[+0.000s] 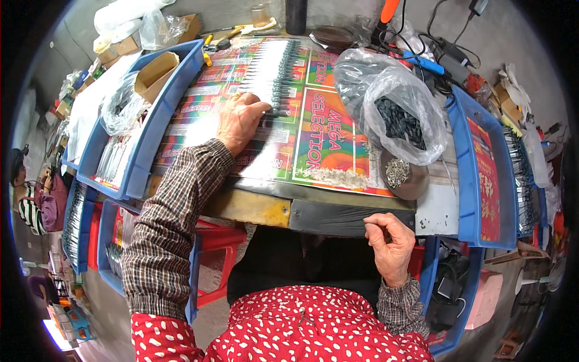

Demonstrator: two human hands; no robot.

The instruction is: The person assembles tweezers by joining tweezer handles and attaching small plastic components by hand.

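Observation:
My left hand [243, 120] reaches over the table to the near end of a row of thin white sticks with dark greenish ends [274, 69]. Its fingers are bent and drawn together at the lowest stick; whatever they pinch is hidden under them. My right hand [392, 248] hovers just off the table's front edge, palm inward, fingers curled toward the thumb. Anything in that curl is too small to make out. Closest to it on the table is a round dish of small metal pieces [397, 173]. Behind the dish, an open clear plastic bag [405, 114] holds many black parts.
Brightly printed sheets [329, 130] cover the tabletop, with whitish bits [338, 177] scattered along the front. Blue trays stand at the left [140, 145] and right [482, 175]. Cables and an orange-handled tool [389, 11] lie at the back right. A red stool [220, 247] is below.

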